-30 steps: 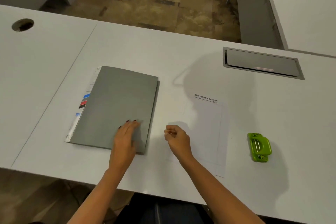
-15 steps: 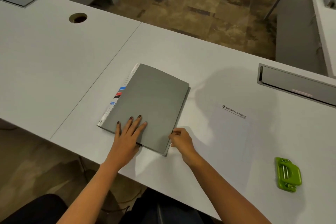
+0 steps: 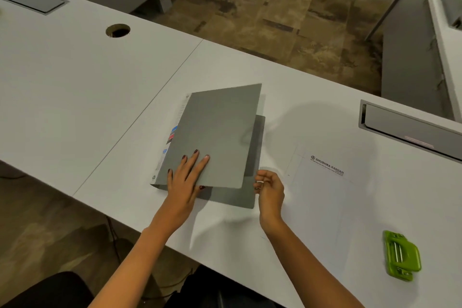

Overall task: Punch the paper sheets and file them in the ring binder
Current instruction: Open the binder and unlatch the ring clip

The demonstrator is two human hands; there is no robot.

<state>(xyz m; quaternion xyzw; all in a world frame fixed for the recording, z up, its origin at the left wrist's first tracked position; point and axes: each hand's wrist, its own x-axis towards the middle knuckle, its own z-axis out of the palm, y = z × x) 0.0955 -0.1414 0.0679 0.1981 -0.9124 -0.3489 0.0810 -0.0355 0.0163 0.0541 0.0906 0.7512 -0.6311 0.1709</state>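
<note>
Opening the binder cover; no sheet punched yet.

Binder (image 3: 215, 137) near the table's (image 3: 75, 82) front edge, cover part-raised. Left hand (image 3: 183, 177) flat, fingers spread, pinning the spine side; right hand (image 3: 270, 189) loosely curled, holding nothing. Swing cover fully over. Paper (image 3: 322, 187) just right; punch (image 3: 401, 255) beyond.

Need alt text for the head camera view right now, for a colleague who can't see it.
A person's left hand lies flat on a grey binder whose front cover is lifted partway, while the right hand hovers at its open edge. To the right on the white desk lie a letterhead paper sheet and a green hole punch, both untouched.
</note>
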